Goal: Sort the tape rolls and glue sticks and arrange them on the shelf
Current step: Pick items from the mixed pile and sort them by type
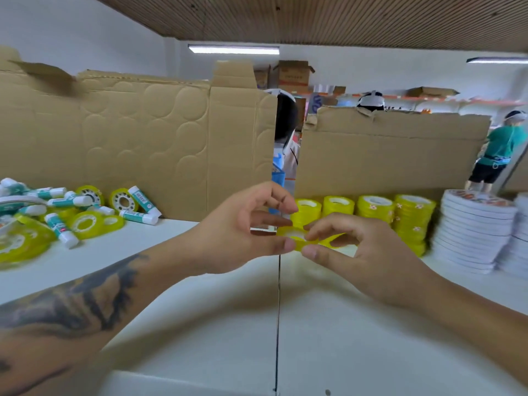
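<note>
Head view, centre of frame, left hand (240, 232) and right hand (360, 252) both pinching one yellow tape roll (295, 238) above the white shelf (200, 324), stacked yellow rolls (400, 215) behind, mixed glue sticks (61, 228) at left.

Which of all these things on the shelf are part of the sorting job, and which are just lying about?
Part of the job:
- yellow tape roll pinched between left hand and right hand
- stacked yellow tape rolls by the back
- mixed pile of tape rolls and glue sticks on the left
- white shelf

Just lying about:
- cardboard panels behind
- white stacked discs on the right
</note>
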`<state>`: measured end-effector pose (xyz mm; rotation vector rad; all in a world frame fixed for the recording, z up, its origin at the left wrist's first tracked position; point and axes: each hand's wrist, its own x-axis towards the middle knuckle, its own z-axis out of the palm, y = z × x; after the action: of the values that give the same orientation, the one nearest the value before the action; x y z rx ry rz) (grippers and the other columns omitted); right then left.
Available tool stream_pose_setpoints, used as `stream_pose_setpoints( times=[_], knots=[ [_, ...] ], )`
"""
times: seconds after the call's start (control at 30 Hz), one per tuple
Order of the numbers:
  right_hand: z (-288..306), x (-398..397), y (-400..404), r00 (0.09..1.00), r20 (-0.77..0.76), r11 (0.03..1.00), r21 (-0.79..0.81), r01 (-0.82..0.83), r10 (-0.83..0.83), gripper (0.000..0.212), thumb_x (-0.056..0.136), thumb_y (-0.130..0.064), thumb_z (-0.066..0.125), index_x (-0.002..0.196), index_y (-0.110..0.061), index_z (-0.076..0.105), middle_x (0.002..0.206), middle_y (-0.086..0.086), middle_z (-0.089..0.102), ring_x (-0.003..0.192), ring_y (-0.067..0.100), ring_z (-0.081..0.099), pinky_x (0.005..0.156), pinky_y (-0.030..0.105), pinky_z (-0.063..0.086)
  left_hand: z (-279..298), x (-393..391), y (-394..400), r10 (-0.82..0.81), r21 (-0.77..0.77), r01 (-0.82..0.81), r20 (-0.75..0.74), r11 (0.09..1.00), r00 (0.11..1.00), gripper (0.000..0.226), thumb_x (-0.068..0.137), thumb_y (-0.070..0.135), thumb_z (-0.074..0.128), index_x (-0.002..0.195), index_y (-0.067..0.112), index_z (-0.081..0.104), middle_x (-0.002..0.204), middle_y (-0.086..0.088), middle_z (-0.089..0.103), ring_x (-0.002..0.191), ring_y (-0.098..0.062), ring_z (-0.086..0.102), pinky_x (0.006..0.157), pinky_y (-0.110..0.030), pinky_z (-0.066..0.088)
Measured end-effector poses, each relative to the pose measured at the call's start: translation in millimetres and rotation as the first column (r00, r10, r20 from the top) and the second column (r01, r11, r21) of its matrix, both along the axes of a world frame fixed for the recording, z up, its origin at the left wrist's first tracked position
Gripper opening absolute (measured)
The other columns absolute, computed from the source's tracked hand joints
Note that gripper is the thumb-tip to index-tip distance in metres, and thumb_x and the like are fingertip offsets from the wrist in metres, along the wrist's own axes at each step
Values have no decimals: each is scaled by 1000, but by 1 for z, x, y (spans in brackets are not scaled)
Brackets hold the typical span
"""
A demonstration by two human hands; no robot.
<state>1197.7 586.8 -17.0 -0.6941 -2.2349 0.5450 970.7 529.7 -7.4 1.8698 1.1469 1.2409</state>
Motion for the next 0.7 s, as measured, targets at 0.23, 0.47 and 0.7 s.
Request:
stream_pose_setpoints(
  times=[0.23,0.47,0.7],
  knots=[
    [16,-10,25,977,45,973,113,204,-210,14,83,-49,74,90,-38,70,101,-17,73,99,-4,62,88,21,46,-6,-23,-1,243,19,-287,-585,958,774,63,85,69,61,142,50,42,140,27,50,130,3,47,109,-26,40],
    [21,-29,69,887,150,893,196,406,-436,24,93,-53,64,106,-33,69,101,-6,72,99,23,61,94,42,48,-37,-40,-5,33,-146,-341,-883,928,468,79,80,94,23,152,63,9,169,19,6,156,-8,0,127,-45,-2],
    [13,-38,77,817,224,840,266,474,-532,25,97,-53,56,110,-34,64,101,-6,69,106,25,59,99,41,35,-42,-43,-1,22,-175,-338,-862,925,507,78,80,94,24,151,66,8,169,19,3,156,-7,-3,126,-46,-4]
  ],
)
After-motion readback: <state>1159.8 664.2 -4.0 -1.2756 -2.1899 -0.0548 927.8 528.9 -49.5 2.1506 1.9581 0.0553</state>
